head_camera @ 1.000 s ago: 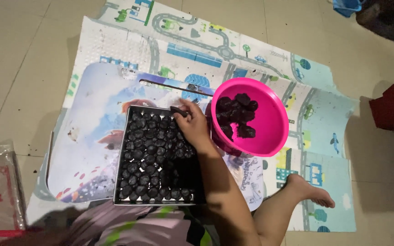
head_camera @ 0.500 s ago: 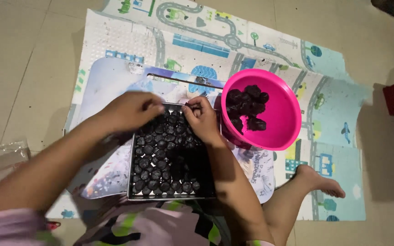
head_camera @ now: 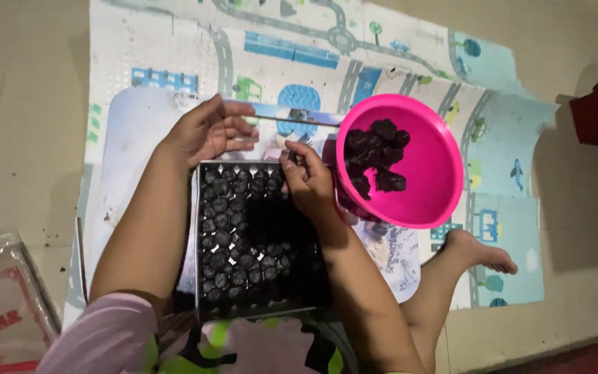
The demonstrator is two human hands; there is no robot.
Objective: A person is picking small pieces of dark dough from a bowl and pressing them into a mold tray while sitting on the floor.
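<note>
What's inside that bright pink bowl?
The pink bowl holds a small heap of dark lumps piled toward its left side; the rest of the inside is bare. Anything beneath the heap is covered.

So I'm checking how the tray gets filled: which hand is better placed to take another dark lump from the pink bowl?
Probably the right hand: it sits at the tray's far edge, right beside the pink bowl of dark lumps. The left hand is farther away.
</note>
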